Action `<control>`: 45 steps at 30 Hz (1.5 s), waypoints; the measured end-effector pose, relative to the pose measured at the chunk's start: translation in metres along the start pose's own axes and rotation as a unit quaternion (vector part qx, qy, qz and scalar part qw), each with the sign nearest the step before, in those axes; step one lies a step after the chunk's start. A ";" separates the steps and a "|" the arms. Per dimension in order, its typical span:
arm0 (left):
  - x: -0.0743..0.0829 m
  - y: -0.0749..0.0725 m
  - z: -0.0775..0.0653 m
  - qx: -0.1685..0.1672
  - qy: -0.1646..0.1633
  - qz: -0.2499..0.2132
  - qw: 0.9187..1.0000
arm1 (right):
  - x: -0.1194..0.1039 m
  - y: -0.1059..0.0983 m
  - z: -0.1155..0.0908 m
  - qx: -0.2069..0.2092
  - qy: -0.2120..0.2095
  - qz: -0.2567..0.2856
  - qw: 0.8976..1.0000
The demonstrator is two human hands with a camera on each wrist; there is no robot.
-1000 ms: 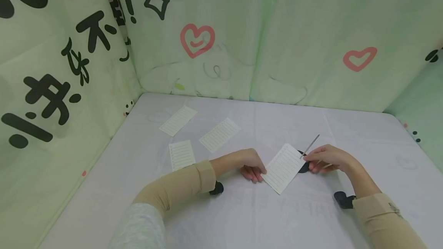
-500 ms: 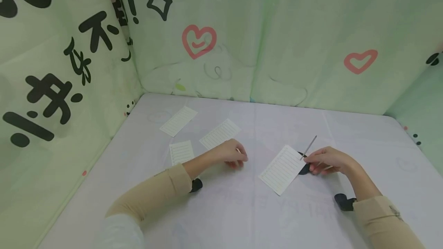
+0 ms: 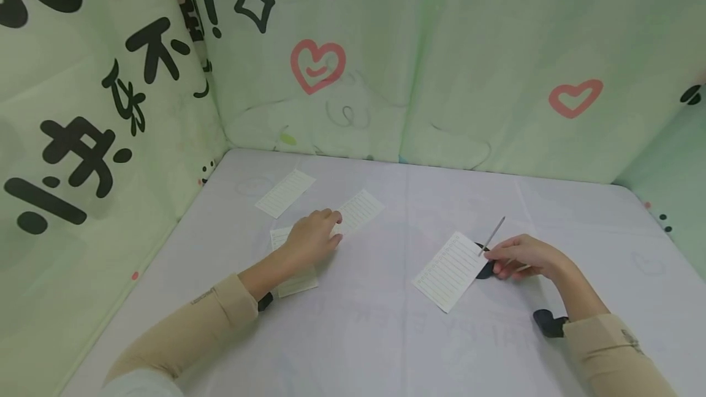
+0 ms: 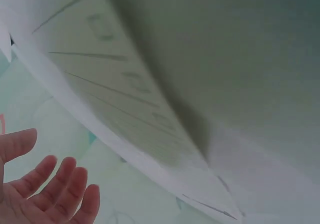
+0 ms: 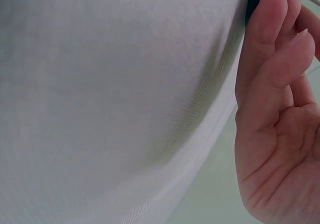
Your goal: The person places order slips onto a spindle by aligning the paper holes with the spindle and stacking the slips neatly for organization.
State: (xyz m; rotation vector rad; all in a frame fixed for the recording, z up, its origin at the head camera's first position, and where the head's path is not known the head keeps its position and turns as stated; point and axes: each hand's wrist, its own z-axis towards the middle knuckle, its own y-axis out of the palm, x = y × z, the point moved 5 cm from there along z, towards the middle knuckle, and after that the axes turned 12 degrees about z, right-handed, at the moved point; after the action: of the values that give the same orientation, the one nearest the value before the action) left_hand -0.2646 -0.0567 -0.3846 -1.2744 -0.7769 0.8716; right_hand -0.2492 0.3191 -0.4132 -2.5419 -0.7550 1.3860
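Observation:
My left hand (image 3: 313,239) is over the cards on the left, fingers loosely bent and holding nothing visible. It partly covers a lined white card (image 3: 298,282) and reaches the near end of another lined card (image 3: 361,210); contact is unclear. In the left wrist view, a card (image 4: 125,84) looms close, beside the spread fingers (image 4: 67,184). My right hand (image 3: 526,256) pinches a thin grey stick (image 3: 493,233) at the corner of a lined white card (image 3: 448,272). Whether it grips this card too is unclear. A black object (image 3: 485,270), mostly hidden, shows between card and fingers.
A further lined card (image 3: 285,193) lies at the back left of the white-covered table (image 3: 386,348). Pale green curtains (image 3: 469,48) with printed hearts and black characters enclose the back and sides. Each wrist wears a black device (image 3: 548,321).
My left hand has left the right-hand card and moved leftward to the cards on the left. The right hand, with the stick, stays in almost the same place.

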 end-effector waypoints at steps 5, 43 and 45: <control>-0.017 0.004 -0.009 -0.008 0.014 0.099 0.995 | -0.001 0.000 -0.002 -0.002 -0.005 -0.003 1.000; -0.086 0.025 -0.045 -0.214 -0.102 0.097 0.967 | 0.000 0.000 -0.002 -0.002 -0.009 -0.007 1.000; -0.086 0.026 -0.045 -0.216 -0.104 0.095 0.966 | -0.001 0.000 -0.002 -0.004 -0.011 -0.009 1.000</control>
State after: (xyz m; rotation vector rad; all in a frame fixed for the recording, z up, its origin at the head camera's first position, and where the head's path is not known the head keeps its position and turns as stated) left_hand -0.2693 -0.1516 -0.4174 -1.6797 -1.0638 1.0389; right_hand -0.2479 0.3185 -0.4118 -2.5232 -0.7887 1.4113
